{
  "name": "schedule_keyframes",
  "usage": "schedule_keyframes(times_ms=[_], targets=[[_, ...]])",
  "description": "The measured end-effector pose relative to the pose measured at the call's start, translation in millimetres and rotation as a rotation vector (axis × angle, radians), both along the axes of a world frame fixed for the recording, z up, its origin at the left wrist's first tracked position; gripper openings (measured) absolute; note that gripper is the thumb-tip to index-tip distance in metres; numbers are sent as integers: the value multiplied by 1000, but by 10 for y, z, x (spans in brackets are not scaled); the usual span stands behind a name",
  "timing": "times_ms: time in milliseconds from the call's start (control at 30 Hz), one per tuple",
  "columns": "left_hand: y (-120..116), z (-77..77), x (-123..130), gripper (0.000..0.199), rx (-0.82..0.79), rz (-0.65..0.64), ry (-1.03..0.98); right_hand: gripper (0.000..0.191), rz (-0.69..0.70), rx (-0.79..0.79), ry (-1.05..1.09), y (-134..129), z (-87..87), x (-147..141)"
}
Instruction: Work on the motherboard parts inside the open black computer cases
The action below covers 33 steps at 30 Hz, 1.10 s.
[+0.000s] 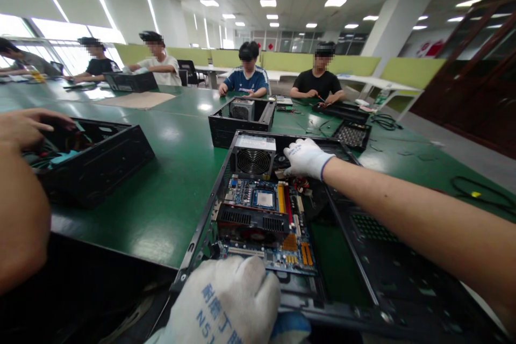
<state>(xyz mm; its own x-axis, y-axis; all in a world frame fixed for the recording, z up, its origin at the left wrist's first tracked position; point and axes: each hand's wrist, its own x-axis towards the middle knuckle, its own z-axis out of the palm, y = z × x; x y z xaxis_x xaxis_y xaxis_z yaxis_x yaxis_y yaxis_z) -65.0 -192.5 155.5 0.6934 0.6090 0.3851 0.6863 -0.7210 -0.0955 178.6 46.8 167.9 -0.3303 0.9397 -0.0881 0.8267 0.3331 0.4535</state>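
An open black computer case lies in front of me. Inside it are a blue motherboard, a dark graphics card and, at the far left corner, a power supply. My left hand, in a white glove with blue print, is at the near edge of the case, its fingers curled around the edge. In a matching glove, my right hand reaches over the far part of the case beside the power supply, near some cables. Its fingers are bent, and what they touch is partly hidden.
Another open case stands at the left, with a person's bare hand over it. Beyond mine is a third case. Several people sit around the green table. Cables and a black tray lie at the right.
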Motion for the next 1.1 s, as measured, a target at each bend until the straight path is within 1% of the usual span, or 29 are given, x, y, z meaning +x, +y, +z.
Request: schedule_keyframes(times_ms=[133, 233, 333, 433, 500, 567, 667, 733, 833, 933, 1000, 1100], targets=[[-2, 4, -11, 35, -14, -7, -20, 64, 36, -4, 24, -166, 108, 72], [-3, 30, -23, 31, -65, -5, -14, 61, 88, 20, 86, -335, 191, 202], [24, 88, -23, 24, -146, -9, -52, 59, 165, 66, 220, -535, 240, 400], [133, 202, -7, 18, -210, 42, -115, 63, 202, 70, 449, -753, 247, 627], [280, 301, 15, 17, -212, 85, -132, 66, 191, 71, 626, -886, 232, 771], [488, 398, 63, 18, -201, 90, -103, 66, 167, 88, 760, -986, 206, 894], [875, 493, 221, 24, -248, 98, 20, 61, 129, 122, 894, -1055, 159, 1021], [1141, 502, 389, 27, -307, 125, 143, 56, 107, 137, 971, -1058, 130, 1065], [1504, 423, 677, 33, -418, 103, 352, 49, 103, 143, 1033, -1039, 96, 1085], [1803, 246, 904, 35, -536, 82, 523, 48, 139, 134, 1044, -1027, 74, 1089], [1963, 95, 983, 35, -586, 84, 590, 50, 168, 124, 1031, -1029, 62, 1096], [2136, -135, 997, 37, -624, 61, 616, 54, 191, 115, 1017, -1039, 45, 1113]])
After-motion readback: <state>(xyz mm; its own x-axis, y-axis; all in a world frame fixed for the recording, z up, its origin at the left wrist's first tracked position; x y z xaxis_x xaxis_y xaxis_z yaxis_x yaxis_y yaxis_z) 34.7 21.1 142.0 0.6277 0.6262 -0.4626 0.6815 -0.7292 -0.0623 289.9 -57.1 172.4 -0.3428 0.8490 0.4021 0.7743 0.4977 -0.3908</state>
